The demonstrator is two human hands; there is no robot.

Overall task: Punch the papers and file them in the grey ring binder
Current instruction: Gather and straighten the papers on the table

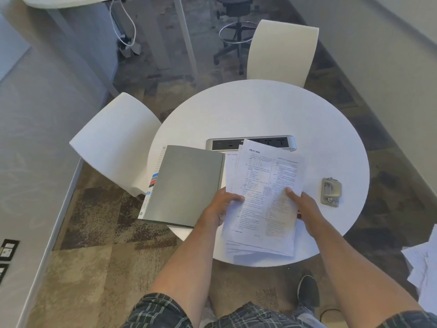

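The person wears a short-sleeved shirt (248,316) in a dark plaid of grey-blue with pale crossing lines, both forearms bare below the sleeves down to the left hand (222,207) and right hand (305,207), and a dark shoe (307,292) with a pale sole edge.

One wide-angle view comes from the standing person's head, facing forward and steeply down. The round white bench (272,110) fills the middle, near the lens, with both forearms reaching in from the bottom edge. The frame's edges bend outward: carpet floor (89,233) lies left and below, two white chairs (282,48) stand past the bench, and a wheeled stool (236,10) sits farthest, at the top.
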